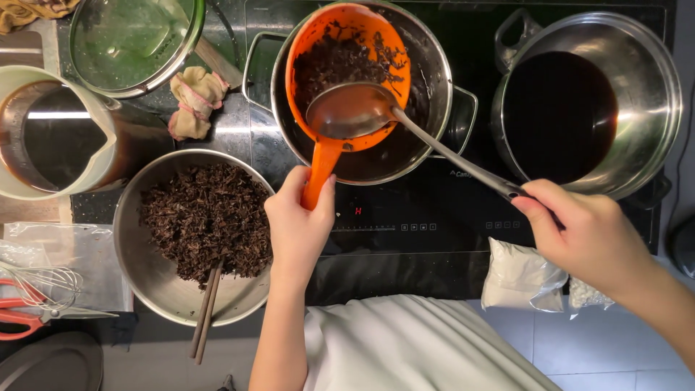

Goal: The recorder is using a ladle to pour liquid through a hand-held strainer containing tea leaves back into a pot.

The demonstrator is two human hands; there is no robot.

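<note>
My left hand (pixel 300 221) grips the handle of an orange strainer (pixel 346 54) held over a steel pot (pixel 434 87) on the black cooktop (pixel 405 224). Dark wet leaves lie in the strainer. My right hand (pixel 583 235) holds the long handle of a metal ladle (pixel 351 110), whose bowl, filled with brown liquid, rests inside the strainer. A steel bowl (pixel 148 279) heaped with dark leaves sits just left of my left hand, with wooden chopsticks (pixel 206 311) leaning in it.
A second steel pot (pixel 651 94) of dark liquid stands at the right. A cream jug (pixel 51 130) of brown liquid, a glass lid (pixel 134 43) and a crumpled cloth (pixel 194 98) lie at the left. Red scissors (pixel 29 315), a whisk (pixel 47 279) and white bags (pixel 521 279) are near the front.
</note>
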